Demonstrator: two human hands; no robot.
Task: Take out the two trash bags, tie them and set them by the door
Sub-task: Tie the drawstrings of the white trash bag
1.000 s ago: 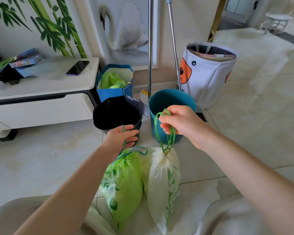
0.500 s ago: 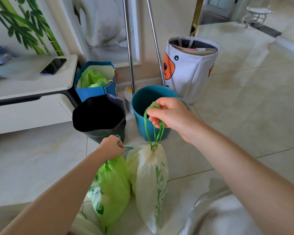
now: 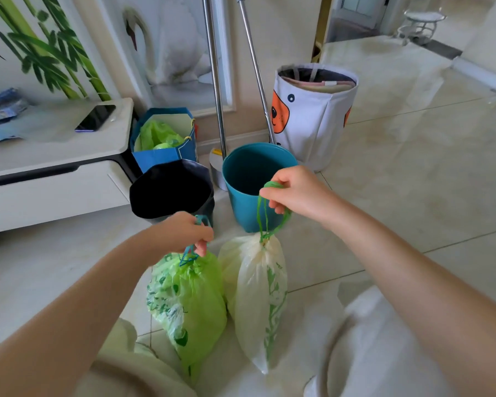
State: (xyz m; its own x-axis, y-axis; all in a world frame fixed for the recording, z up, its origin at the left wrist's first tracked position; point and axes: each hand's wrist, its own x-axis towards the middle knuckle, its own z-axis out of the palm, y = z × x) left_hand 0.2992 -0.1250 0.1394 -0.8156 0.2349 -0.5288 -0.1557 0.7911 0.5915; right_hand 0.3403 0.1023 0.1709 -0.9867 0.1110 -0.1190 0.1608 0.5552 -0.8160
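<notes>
Two tied trash bags hang side by side in front of me. My left hand (image 3: 184, 232) grips the blue drawstring of the bright green bag (image 3: 188, 302). My right hand (image 3: 295, 193) holds the green drawstring loops of the pale white bag with green leaf print (image 3: 258, 293). Both bags are gathered shut at the neck and hang above the tiled floor. Behind them stand a black bin (image 3: 171, 191) and a teal bin (image 3: 255, 181), both without bags.
A blue paper bag (image 3: 163, 156) with green plastic inside sits by a white low cabinet (image 3: 55, 184) carrying a phone (image 3: 95, 118). Two metal poles (image 3: 215, 81) lean on the wall. A white fabric basket with a bear face (image 3: 312, 116) stands right. Open tiled floor stretches right toward a doorway (image 3: 355, 15).
My left hand closed round the green bag's drawstring and lifted it. The view shifted, so everything slid left in frame. My right hand kept its hold on the white bag's loops.
</notes>
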